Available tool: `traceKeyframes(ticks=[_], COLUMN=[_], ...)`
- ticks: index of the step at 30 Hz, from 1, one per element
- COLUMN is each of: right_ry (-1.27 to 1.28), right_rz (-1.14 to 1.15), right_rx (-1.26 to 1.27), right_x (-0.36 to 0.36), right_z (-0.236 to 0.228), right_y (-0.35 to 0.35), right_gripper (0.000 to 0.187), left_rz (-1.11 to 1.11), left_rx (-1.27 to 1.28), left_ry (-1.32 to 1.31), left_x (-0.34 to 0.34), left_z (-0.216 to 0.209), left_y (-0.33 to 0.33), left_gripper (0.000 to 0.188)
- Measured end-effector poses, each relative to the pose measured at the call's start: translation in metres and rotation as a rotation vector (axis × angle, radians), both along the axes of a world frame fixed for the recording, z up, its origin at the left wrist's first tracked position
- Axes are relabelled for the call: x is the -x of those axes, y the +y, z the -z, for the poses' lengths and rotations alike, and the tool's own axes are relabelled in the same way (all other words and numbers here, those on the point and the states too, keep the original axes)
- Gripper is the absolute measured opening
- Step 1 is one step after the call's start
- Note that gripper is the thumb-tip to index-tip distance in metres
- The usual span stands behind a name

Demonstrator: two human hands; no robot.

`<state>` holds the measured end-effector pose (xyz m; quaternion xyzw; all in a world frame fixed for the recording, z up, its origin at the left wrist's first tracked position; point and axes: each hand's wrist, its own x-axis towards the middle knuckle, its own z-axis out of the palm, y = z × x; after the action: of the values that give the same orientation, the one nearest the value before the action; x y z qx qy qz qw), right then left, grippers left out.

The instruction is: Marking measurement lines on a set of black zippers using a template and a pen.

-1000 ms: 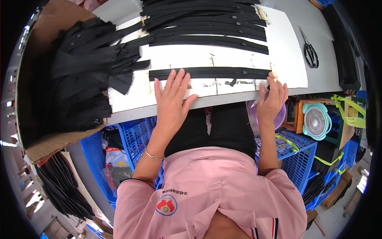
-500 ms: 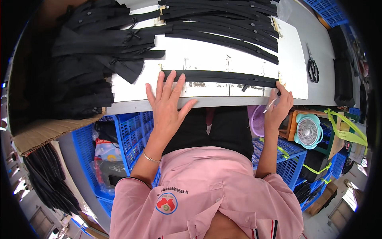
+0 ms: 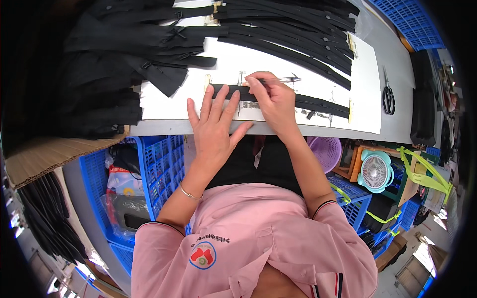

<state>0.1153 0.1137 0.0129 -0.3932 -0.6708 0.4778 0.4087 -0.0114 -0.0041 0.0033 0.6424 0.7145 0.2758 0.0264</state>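
Note:
A black zipper (image 3: 322,105) lies across a marked white board (image 3: 365,84) near the table's front edge, its small pull tab hanging off the lower side. My left hand (image 3: 213,126) rests on the zipper's left end, fingers spread flat and pressing it down. In my right hand (image 3: 275,102) is a slim pen (image 3: 288,79), pinched between thumb and fingers. Its tip end is at the zipper's upper edge, just right of my left fingers; contact cannot be made out. Several more black zippers (image 3: 293,47) lie in rows farther back on the board.
A heap of black zippers (image 3: 109,59) covers the left side, by a cardboard flap (image 3: 64,154). Black-handled scissors (image 3: 388,99) lie on the grey table at right. Below the edge are blue crates (image 3: 164,169), a purple basket (image 3: 325,151) and a turquoise fan (image 3: 376,171).
My right hand has left the zipper's right end and moved left with the pen, to beside my left hand. My left hand stays on the zipper. The whole view has shifted slightly.

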Motion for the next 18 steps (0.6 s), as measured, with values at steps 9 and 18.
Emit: traceKeyframes(ticks=[9,18], right_ry=[-0.153,-0.206], right_rz=[-0.003,-0.019], right_rx=[-0.140,-0.246], right_x=[0.0067,0.0064], right_z=[-0.0008,-0.0021], right_y=[-0.0024,-0.0032], right_gripper=[0.014,0.009], left_rz=[-0.018,-0.018], left_rx=[-0.043,-0.045], left_ry=[-0.026,-0.028], left_x=[0.0016,0.0015], left_z=[0.0031,0.0034], left_y=[-0.0009,-0.0004], left_gripper=[0.073,0.072])
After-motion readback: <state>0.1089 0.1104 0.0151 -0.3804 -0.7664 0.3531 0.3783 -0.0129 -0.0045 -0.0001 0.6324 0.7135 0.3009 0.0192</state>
